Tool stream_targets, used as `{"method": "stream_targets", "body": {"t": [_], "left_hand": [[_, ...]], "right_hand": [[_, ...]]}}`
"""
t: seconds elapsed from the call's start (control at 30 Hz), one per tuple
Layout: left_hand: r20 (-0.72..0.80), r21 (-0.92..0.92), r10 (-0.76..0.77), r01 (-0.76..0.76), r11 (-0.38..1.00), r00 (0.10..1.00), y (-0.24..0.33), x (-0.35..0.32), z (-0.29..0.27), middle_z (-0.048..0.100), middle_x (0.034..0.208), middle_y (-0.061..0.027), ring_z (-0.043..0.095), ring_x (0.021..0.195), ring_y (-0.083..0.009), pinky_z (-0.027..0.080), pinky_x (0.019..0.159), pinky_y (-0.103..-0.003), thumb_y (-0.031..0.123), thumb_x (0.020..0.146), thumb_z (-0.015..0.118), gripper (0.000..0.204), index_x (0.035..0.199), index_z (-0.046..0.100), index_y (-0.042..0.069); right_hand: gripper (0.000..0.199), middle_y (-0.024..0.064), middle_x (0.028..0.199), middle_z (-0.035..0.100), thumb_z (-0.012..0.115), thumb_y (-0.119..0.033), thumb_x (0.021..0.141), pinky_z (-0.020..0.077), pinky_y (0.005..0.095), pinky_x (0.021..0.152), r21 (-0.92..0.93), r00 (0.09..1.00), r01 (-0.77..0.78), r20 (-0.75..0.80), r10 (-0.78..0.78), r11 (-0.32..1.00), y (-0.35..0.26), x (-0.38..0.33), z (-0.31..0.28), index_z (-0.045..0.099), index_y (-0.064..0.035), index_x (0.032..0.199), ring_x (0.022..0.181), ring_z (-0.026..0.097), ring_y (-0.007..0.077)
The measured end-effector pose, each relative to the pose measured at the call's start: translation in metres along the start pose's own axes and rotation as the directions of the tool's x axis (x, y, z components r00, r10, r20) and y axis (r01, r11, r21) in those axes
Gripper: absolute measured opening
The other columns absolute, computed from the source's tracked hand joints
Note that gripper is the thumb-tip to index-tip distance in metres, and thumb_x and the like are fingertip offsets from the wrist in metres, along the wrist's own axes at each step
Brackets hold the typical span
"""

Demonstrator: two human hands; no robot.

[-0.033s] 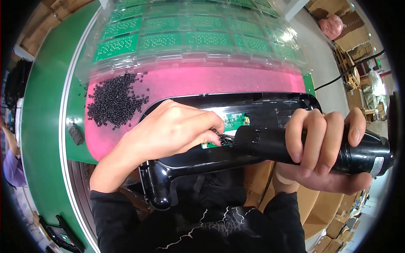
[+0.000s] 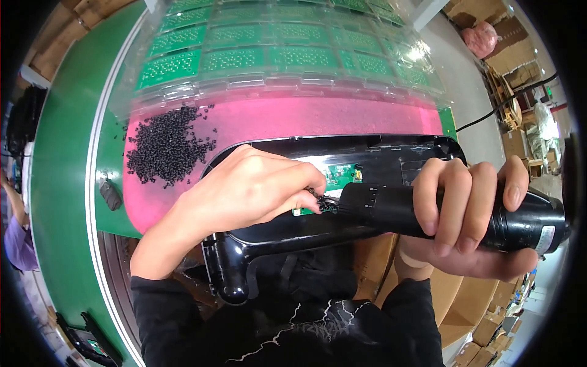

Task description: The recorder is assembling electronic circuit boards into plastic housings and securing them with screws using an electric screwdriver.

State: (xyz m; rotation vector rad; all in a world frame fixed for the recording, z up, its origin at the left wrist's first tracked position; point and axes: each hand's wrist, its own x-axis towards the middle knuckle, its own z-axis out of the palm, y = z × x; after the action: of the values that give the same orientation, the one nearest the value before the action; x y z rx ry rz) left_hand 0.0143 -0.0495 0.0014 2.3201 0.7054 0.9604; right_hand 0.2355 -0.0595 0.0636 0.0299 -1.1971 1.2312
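Note:
My right hand [image 2: 471, 214] is wrapped around a black electric screwdriver [image 2: 379, 208] that lies level, its tip pointing left. The tip meets a small green circuit board [image 2: 339, 174] seated inside a black plastic housing [image 2: 391, 153]. My left hand [image 2: 244, 189] rests on the housing, its fingertips pinched on several small black screws right at the driver's tip. The housing lies on a pink mat [image 2: 306, 119], its rounded near end hanging over my lap.
A heap of loose black screws [image 2: 165, 144] sits on the mat's left part. Clear trays of green circuit boards [image 2: 275, 55] fill the back. A green belt [image 2: 61, 153] runs along the left, where another person [image 2: 15, 238] stands. Cardboard boxes [image 2: 465, 306] are stacked at lower right.

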Motion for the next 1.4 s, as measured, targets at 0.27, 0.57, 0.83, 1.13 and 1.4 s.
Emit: {"method": "stream_targets", "body": {"t": [0.27, 0.57, 0.83, 1.13, 1.4], "left_hand": [[0.013, 0.057, 0.083, -0.084, 0.995, 0.996, -0.003, 0.0, 0.0, 0.067, 0.076, -0.0064, 0.066, 0.064, -0.0269, 0.052, 0.054, -0.036, 0.018, 0.076, 0.078, 0.026, 0.091, 0.062, 0.004], [-0.135, 0.154, 0.143, -0.121, 0.981, 0.981, -0.004, 0.0, -0.003, 0.066, 0.07, -0.006, 0.066, 0.062, -0.0237, 0.051, 0.053, -0.034, 0.015, 0.071, 0.081, 0.022, 0.081, 0.066, 0.002], [-0.295, 0.072, -0.218, 0.249, 0.966, 0.93, -0.001, 0.0, -0.006, 0.066, 0.065, -0.0069, 0.065, 0.057, -0.0207, 0.049, 0.052, -0.028, 0.003, 0.085, 0.072, 0.005, 0.082, 0.069, 0.0], [-0.321, 0.084, -0.326, 0.369, 0.925, 0.889, 0.008, 0.006, -0.006, 0.05, 0.063, -0.0167, 0.051, 0.054, -0.0335, 0.038, 0.052, -0.042, 0.013, 0.092, 0.066, 0.029, 0.075, 0.049, -0.004], [-0.313, 0.077, -0.229, 0.265, 0.961, 0.922, -0.003, -0.003, -0.004, 0.065, 0.077, -0.017, 0.064, 0.067, -0.0334, 0.052, 0.062, -0.038, 0.004, 0.092, 0.062, 0.009, 0.096, 0.064, -0.003]], "right_hand": [[0.045, -0.0022, 0.062, 0.054, 0.071, -0.04, 0.083, 0.046, 0.0226, 0.049, 0.033, 1.0, -0.015, -0.014, 0.016, 0.999, 0.001, 0.001, -0.003, 0.045, -0.0097, 0.104, 0.045, 0.052, 0.0071], [0.049, -0.0028, 0.063, 0.053, 0.07, -0.047, 0.085, 0.0433, 0.0241, 0.052, -0.018, 0.997, -0.034, -0.068, 0.033, 0.999, 0.009, 0.004, 0.003, 0.046, -0.0096, 0.105, 0.048, 0.052, 0.0075], [0.066, 0.0004, 0.065, 0.051, 0.055, -0.07, 0.087, 0.0363, 0.0277, 0.05, -0.072, 0.957, -0.291, -0.039, 0.288, 0.954, 0.038, 0.002, -0.015, 0.047, -0.0088, 0.11, 0.048, 0.044, 0.0106], [0.07, -0.0008, 0.062, 0.049, 0.054, -0.076, 0.084, 0.0383, 0.0272, 0.05, -0.246, 0.935, -0.353, -0.11, 0.336, 0.903, 0.046, 0.003, -0.004, 0.045, -0.0095, 0.107, 0.046, 0.043, 0.0104], [0.076, -0.0006, 0.061, 0.049, 0.064, -0.075, 0.078, 0.0387, 0.0268, 0.05, -0.389, 0.856, -0.504, -0.102, 0.507, 0.771, 0.044, 0.008, 0.01, 0.046, -0.007, 0.105, 0.048, 0.045, 0.0104]]}}
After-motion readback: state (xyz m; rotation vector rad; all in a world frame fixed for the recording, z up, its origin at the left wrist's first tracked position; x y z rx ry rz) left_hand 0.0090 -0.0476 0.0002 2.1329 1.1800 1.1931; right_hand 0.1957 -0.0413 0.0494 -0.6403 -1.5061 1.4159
